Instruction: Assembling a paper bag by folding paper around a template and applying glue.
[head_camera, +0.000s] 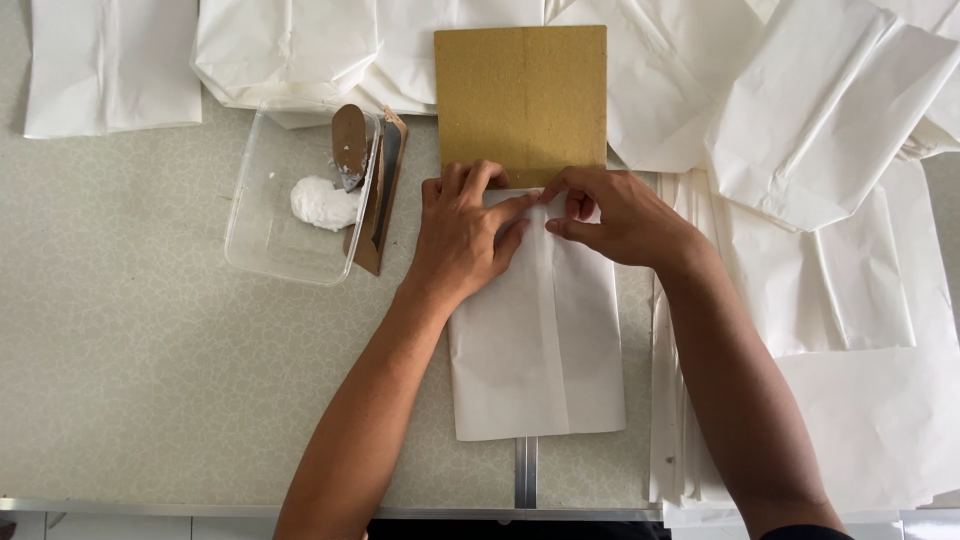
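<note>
Pressing the white paper bag (538, 340) at frame centre, left hand (462, 235) flat, right hand (612, 215) pinching its top fold (glue tub (262, 215) untouched); the fold looks unfinished.

Pretty bright, even light from overhead, kind of soft daylight. Shadows are faint, just thin soft ones under the hands (470, 235) and along the tub (262, 232). The white paper (850, 100) at top right is close to blown out, folds barely showing. Everything's sharp, no motion blur, hardly any bending at the edges.
</note>
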